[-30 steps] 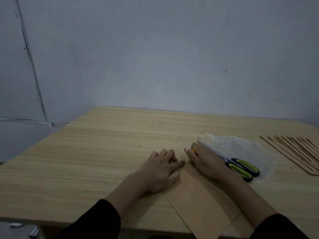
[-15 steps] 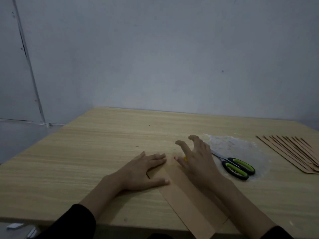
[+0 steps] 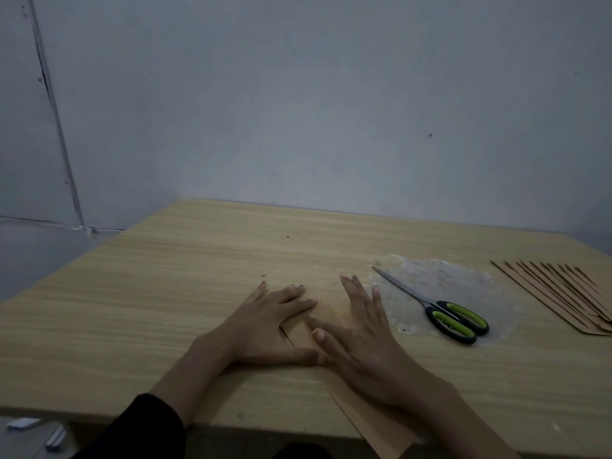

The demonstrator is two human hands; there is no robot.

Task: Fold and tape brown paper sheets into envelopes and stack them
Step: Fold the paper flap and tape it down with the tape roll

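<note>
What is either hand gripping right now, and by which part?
Nothing is gripped: left hand and right hand lie flat, fingers straight, pressing the brown paper onto the table.

Long folded brown paper sheet is lying on the light wooden tabletop, centre-front, w/ its near end sticking out past the front edge. Left hand is resting flat on the sheet's left side & right hand flat just beside it, on the sheet. Steel scissors w/ green-black handles are lying right of the right hand, on a crinkled clear plastic patch. Fanned stack of brown paper envelopes is sitting further right, apart from the scissors.
</note>
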